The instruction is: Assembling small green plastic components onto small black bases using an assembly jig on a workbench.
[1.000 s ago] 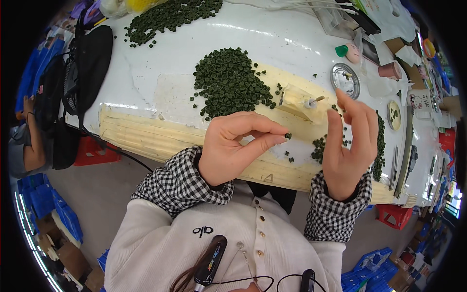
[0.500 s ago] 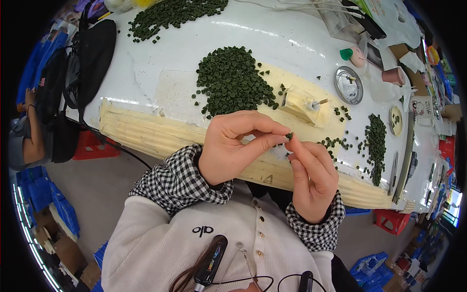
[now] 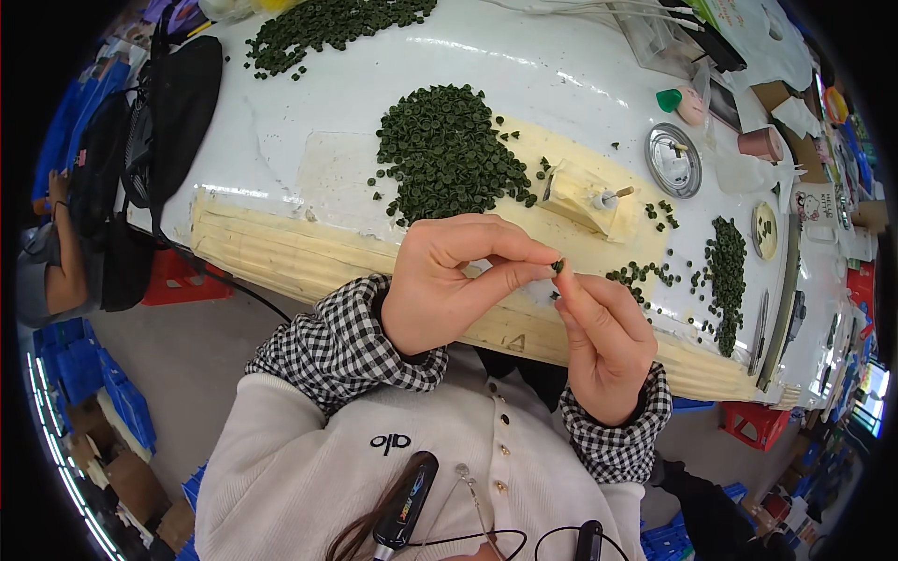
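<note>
My left hand point(image 3: 449, 280) pinches a small dark green cup-shaped piece point(image 3: 558, 266) between thumb and forefinger, above the near edge of the table. My right hand point(image 3: 608, 346) is beside it, the forefinger's tip against the piece. Its thumb and other fingers are curled in, and whatever they hold is too small to make out. Just beyond my hands lies a big heap of like green pieces point(image 3: 444, 150). Right of the heap, a pale yellow block point(image 3: 580, 198) with a short metal pin point(image 3: 613, 197) stands on a yellowish sheet point(image 3: 533, 150).
Another green heap point(image 3: 327, 33) lies at the far left, and a smaller one point(image 3: 726, 280) at the right. Around the right side are a round metal lid point(image 3: 673, 161), tweezers point(image 3: 760, 327), a small dish point(image 3: 764, 231) and a pinkish cup point(image 3: 761, 143). A black bag point(image 3: 187, 112) hangs at the left.
My right hand has shifted slightly right and its forefinger has moved a little on the piece, which shows more of its face. My left hand stays nearly still. A dark shape appears at lower right.
</note>
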